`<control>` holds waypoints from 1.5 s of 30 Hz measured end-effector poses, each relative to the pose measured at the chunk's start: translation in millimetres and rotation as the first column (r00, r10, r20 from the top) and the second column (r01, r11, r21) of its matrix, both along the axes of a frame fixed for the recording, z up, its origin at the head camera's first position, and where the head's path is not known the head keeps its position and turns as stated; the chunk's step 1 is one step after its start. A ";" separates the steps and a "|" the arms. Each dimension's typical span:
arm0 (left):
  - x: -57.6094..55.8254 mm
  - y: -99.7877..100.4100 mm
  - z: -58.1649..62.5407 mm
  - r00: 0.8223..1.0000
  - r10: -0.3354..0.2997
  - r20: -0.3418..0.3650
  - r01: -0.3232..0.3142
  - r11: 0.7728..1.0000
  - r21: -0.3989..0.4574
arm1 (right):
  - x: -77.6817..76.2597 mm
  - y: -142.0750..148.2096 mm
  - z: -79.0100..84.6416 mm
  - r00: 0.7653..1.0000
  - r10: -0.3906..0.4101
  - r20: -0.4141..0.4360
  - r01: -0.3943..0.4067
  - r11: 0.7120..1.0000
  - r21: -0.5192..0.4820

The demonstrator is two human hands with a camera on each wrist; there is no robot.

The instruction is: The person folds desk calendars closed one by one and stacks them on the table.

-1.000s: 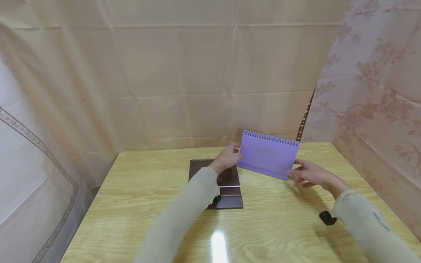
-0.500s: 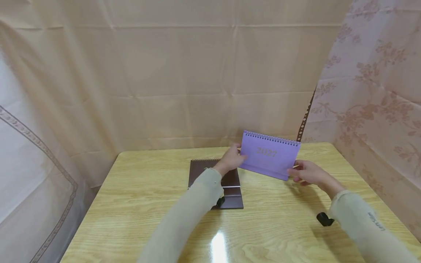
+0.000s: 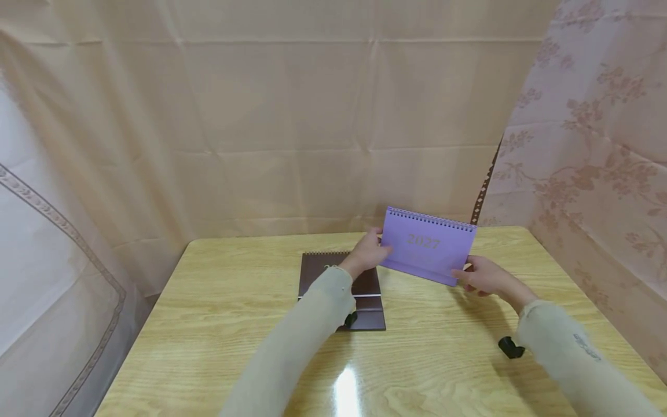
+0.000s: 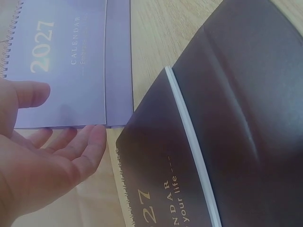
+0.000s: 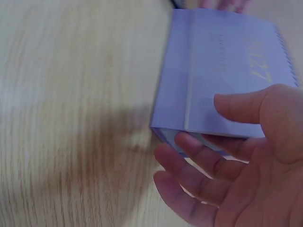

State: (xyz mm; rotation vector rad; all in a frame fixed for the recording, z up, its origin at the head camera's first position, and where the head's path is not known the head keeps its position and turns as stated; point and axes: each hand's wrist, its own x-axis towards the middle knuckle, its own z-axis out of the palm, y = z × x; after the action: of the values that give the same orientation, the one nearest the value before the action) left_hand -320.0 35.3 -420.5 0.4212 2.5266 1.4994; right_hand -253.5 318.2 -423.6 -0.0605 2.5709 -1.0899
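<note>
A purple desk calendar (image 3: 424, 246) marked 2027 stands like a tent at the back right of the table, its spiral binding on top and its front turned slightly. My left hand (image 3: 367, 253) holds its left side, thumb over the front cover and fingers at the edge. At the lower right corner, my right hand (image 3: 487, 275) holds it too, with the thumb (image 5: 241, 106) on the front and the fingers around the side edge. A dark brown calendar (image 4: 156, 142) lies under my left forearm, partly hidden by the sleeve.
The wood-grain table (image 3: 224, 301) bears both calendars. Its back edge meets a beige curtain (image 3: 281, 133), and a floral curtain (image 3: 599, 150) hangs along the right. A white cloth (image 3: 47, 278) hangs at the left.
My right hand has shifted slightly left and closed in on the purple calendar's edge. The left thumb reaches a little further over the cover. The calendar itself has barely moved.
</note>
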 end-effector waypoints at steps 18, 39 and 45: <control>3.0 -0.6 3.0 1.000 -0.012 0.017 0.012 1.000 -0.012 | -1.9 -10.7 0.4 0.994 0.056 -0.096 -0.034 0.976 0.213; 4.8 -2.1 5.8 1.000 -0.024 0.006 0.024 1.000 0.000 | -5.6 -8.1 3.7 0.990 0.078 -0.121 -0.048 0.970 0.238; 4.6 -1.6 3.6 0.999 -0.025 0.027 0.025 1.000 0.003 | -2.5 -6.4 3.2 0.991 0.075 -0.108 -0.047 0.970 0.238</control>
State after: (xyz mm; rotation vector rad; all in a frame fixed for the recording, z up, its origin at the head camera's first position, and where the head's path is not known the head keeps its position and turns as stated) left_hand -315.4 33.7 -416.8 0.4280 2.4899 1.4901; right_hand -256.0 311.8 -420.3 -0.1476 2.7639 -0.7740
